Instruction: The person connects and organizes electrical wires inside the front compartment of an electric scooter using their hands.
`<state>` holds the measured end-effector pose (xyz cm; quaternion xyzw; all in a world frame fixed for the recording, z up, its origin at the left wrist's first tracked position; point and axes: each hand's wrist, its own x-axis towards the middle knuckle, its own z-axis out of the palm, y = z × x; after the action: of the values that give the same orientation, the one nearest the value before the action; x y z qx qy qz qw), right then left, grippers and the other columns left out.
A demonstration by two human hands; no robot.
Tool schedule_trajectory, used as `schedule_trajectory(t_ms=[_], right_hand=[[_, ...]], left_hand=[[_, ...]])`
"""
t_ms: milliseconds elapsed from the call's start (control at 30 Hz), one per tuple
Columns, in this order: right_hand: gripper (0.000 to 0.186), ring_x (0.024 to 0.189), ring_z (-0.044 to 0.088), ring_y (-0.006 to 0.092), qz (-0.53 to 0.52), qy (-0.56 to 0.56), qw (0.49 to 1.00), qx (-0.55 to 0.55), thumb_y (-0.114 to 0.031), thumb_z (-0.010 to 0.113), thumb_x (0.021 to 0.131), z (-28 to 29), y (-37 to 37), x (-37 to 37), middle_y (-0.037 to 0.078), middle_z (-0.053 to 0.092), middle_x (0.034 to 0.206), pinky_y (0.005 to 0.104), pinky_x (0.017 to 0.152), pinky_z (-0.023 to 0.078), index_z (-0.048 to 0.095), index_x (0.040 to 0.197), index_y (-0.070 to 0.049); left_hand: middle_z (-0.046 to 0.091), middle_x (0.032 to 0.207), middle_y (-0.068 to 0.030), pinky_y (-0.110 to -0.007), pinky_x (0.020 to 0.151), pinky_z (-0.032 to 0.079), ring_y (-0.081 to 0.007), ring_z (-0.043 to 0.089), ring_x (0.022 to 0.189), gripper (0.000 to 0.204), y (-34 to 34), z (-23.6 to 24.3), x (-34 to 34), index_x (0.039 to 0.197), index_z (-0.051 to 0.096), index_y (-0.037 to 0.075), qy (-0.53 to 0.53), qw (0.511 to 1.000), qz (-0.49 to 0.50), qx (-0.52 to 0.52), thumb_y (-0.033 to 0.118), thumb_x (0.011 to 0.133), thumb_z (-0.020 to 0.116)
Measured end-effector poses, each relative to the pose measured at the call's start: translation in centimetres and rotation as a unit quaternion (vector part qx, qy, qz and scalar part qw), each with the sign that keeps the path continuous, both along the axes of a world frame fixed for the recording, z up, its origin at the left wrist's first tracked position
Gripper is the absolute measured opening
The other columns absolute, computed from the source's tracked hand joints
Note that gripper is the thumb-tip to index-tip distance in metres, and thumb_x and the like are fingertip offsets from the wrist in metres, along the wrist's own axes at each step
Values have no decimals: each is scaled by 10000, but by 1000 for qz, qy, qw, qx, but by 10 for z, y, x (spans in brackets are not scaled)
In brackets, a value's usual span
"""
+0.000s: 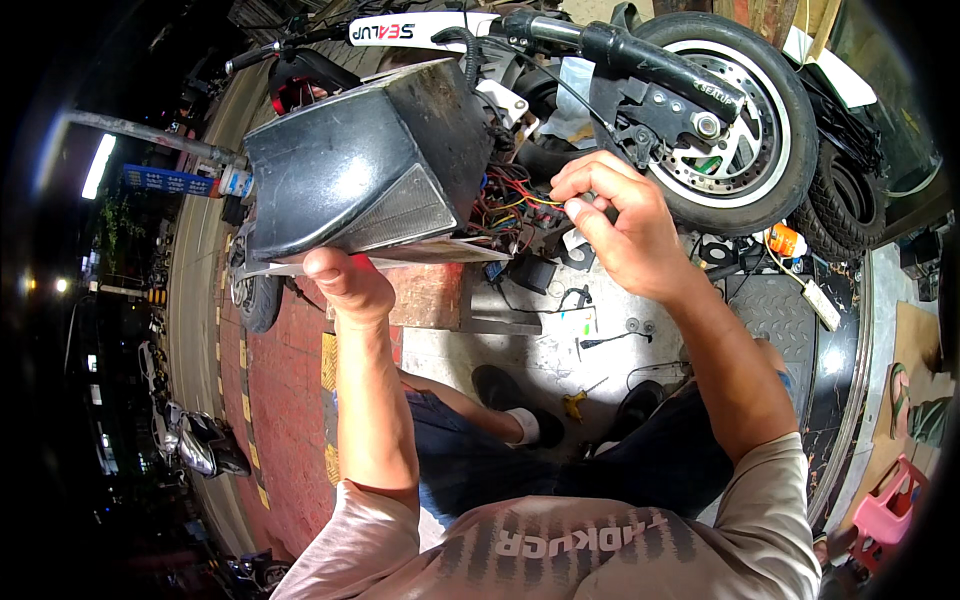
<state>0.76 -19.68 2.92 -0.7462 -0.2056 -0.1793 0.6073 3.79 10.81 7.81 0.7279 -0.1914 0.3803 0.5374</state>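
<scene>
My left hand (pixel 350 287) is closed on the lower edge of a glossy black plastic housing (pixel 330 170), thumb up against its near side and the other fingers hidden beneath. A clear ribbed lens panel (pixel 405 213) is set in the housing's near face. From its right end spills a bundle of thin red, yellow and black wires (pixel 510 195). At those wires my right hand (pixel 635 230) pinches a yellow wire (pixel 545 203) between thumb and fingers. Behind both hands lies an electric scooter with a white stem (pixel 420 30) and a black front fork (pixel 660 70).
A wheel (pixel 790 120) with a disc brake stands at the back right, beside loose tyres (pixel 850 195) and an orange bottle (pixel 786 241). A wooden block (pixel 430 295) sits under the housing. Between my feet lies a yellow-handled tool (pixel 573 406). A pink stool (pixel 885 510) is far right.
</scene>
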Motion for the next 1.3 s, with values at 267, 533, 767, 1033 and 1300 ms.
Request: schedule_trajectory(t_ms=[267, 533, 767, 1033, 1300], right_hand=[[163, 1109, 660, 257, 32, 9, 999, -38, -80, 744, 866, 4, 0, -6, 93, 663, 1203, 380, 859, 554, 693, 1018, -49], [249, 1148, 632, 331, -4, -50, 994, -98, -171, 828, 828, 6, 6, -10, 116, 645, 1206, 420, 955, 531, 673, 983, -51], [282, 1114, 641, 310, -101, -54, 991, -63, -216, 846, 833, -8, 26, -9, 104, 662, 1149, 416, 940, 533, 726, 1027, -50], [117, 1035, 660, 304, -121, -42, 992, -10, -120, 795, 813, -5, 31, -3, 103, 667, 1121, 407, 910, 533, 724, 872, -47], [66, 1068, 651, 252, -20, -54, 997, 53, -8, 687, 765, 7, 3, 2, 144, 652, 1128, 356, 933, 509, 631, 786, -36]], left_hand=[[397, 1603, -62, -503, 1213, 330, -255, 397, 1464, 1108, 0, 1, 0, 1573, 406, 115, 7, 1000, -22, -2, 938, 836, 487], [403, 1602, -69, -508, 1220, 312, -257, 397, 1462, 1111, 3, -4, 1, 1565, 417, 109, -9, 1000, 5, 17, 939, 831, 494], [408, 1598, -73, -499, 1214, 319, -256, 405, 1451, 1108, -8, 0, 2, 1547, 434, 96, -8, 999, 0, -34, 942, 834, 485], [376, 1619, -78, -527, 1225, 302, -273, 383, 1471, 1126, -7, 2, -1, 1551, 423, 95, 9, 999, -9, -29, 955, 826, 471], [373, 1625, -72, -519, 1244, 270, -267, 362, 1490, 1130, -11, 4, 0, 1574, 396, 94, 17, 996, -40, -74, 950, 840, 452]])
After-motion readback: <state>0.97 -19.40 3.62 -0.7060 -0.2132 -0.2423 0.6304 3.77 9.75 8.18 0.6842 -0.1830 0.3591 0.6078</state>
